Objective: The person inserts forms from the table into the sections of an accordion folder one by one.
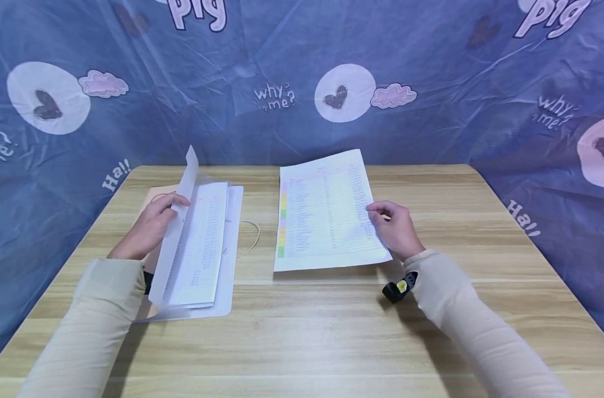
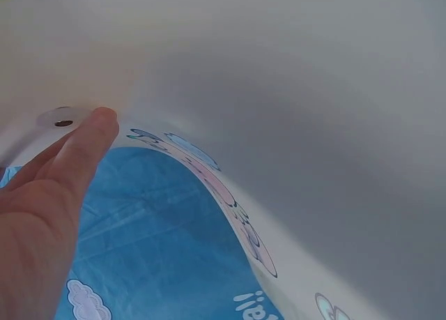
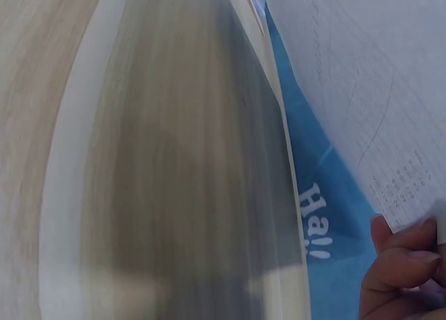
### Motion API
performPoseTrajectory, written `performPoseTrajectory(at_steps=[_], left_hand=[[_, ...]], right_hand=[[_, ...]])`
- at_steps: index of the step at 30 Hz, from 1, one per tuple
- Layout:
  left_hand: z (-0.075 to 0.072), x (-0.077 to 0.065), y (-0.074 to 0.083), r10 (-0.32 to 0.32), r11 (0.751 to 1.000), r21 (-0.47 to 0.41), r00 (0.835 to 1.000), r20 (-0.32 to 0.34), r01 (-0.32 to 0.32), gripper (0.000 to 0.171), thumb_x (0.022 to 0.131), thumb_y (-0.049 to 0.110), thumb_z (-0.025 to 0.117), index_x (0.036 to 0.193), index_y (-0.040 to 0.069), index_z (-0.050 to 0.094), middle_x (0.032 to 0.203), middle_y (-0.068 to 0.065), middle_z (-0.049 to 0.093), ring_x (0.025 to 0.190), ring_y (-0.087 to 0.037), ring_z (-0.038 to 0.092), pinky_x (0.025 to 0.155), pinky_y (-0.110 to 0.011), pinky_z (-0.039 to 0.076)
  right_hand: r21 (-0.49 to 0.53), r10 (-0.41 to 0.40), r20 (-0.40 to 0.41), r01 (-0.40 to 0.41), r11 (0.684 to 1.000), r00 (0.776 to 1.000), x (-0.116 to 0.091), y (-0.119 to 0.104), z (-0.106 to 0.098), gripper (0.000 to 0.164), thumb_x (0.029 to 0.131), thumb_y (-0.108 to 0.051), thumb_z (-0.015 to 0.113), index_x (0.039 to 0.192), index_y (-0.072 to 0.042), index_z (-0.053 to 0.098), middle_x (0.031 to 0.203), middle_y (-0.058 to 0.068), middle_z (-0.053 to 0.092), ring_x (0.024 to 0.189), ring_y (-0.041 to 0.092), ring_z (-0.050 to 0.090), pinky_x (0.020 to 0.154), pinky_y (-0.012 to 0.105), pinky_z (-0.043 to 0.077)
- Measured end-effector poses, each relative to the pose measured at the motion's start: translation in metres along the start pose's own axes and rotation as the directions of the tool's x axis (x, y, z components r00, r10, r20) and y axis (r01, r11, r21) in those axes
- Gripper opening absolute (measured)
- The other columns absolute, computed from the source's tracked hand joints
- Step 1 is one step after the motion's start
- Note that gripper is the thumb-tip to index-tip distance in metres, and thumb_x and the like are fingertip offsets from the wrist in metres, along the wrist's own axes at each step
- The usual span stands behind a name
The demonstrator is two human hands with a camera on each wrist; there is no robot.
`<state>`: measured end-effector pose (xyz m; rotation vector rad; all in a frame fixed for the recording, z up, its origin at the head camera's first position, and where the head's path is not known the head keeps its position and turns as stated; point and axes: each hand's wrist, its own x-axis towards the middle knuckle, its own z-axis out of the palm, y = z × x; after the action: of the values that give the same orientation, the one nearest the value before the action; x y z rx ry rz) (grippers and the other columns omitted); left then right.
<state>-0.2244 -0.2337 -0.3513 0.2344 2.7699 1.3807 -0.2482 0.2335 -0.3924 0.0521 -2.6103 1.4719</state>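
Note:
On the left of the table lies an opened white folder (image 1: 236,221) with an elastic loop at its right edge. Printed pages (image 1: 204,237) lie inside it. My left hand (image 1: 150,224) holds the folder's raised cover (image 1: 175,243) near its upper part; that cover curves upright, and in the left wrist view its outer side bears printed cartoon figures. My right hand (image 1: 394,226) pinches the right edge of a printed sheet (image 1: 327,215) with coloured blocks down its left margin. This sheet is lifted off the table, tilted, and stands apart from the folder.
A light wooden table (image 1: 302,337) extends under everything. Behind and at the sides hangs a blue patterned cloth (image 1: 272,50). The elastic loop (image 1: 256,235) lies on the table between folder and sheet. A black wrist device (image 1: 395,290) hangs beneath my right wrist.

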Motion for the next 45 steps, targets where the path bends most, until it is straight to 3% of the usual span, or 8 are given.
performPoseTrajectory(at_steps=[10,17,23,38,45], left_hand=[[0.001,0.000,-0.001,0.010,1.000,-0.002,1.000,-0.008,-0.010,0.037,0.096,0.008,0.019,0.120,-0.004,0.045,0.138,-0.026,0.028,0.117,-0.042,0.031,0.088,-0.057,0.032],[0.002,-0.001,-0.002,0.019,1.000,-0.002,1.000,-0.018,-0.019,0.036,0.096,0.006,0.020,0.119,-0.006,0.045,0.135,-0.027,0.029,0.117,-0.041,0.030,0.089,-0.057,0.031],[0.002,-0.001,-0.003,0.028,1.000,-0.005,0.999,-0.029,-0.029,0.036,0.096,0.005,0.020,0.118,-0.006,0.046,0.134,-0.027,0.030,0.117,-0.041,0.030,0.090,-0.056,0.031],[0.003,0.002,-0.005,0.048,0.999,0.003,0.998,-0.028,-0.048,0.036,0.096,0.005,0.021,0.119,-0.007,0.046,0.133,-0.026,0.033,0.112,-0.038,0.035,0.085,-0.047,0.033],[0.003,0.004,-0.006,0.051,0.999,0.003,0.998,-0.028,-0.051,0.035,0.095,0.003,0.021,0.118,-0.007,0.046,0.131,-0.026,0.035,0.109,-0.038,0.038,0.083,-0.042,0.035]], right_hand=[[0.029,-0.020,0.019,0.020,0.999,1.000,0.001,-0.008,0.016,0.020,0.094,-0.006,0.052,0.109,-0.001,0.064,0.107,0.016,0.060,0.096,0.022,0.054,0.082,0.031,0.045],[0.086,-0.019,0.052,0.014,0.996,0.998,0.001,-0.014,0.030,0.019,0.094,-0.007,0.051,0.108,-0.001,0.064,0.105,0.016,0.060,0.089,0.021,0.056,0.074,0.024,0.047],[0.124,-0.003,0.087,-0.007,0.992,0.996,0.001,-0.020,0.040,0.019,0.095,-0.006,0.050,0.108,-0.004,0.064,0.107,0.014,0.059,0.088,0.021,0.057,0.072,0.025,0.049],[0.184,-0.066,0.097,0.048,0.982,0.993,0.002,-0.031,0.058,0.017,0.093,-0.003,0.053,0.105,0.000,0.065,0.105,0.017,0.062,0.084,0.021,0.061,0.070,0.024,0.050],[0.210,-0.063,0.129,0.035,0.977,0.990,0.001,-0.035,0.066,0.018,0.094,-0.004,0.052,0.106,0.000,0.065,0.109,0.016,0.062,0.087,0.023,0.062,0.072,0.029,0.052]])
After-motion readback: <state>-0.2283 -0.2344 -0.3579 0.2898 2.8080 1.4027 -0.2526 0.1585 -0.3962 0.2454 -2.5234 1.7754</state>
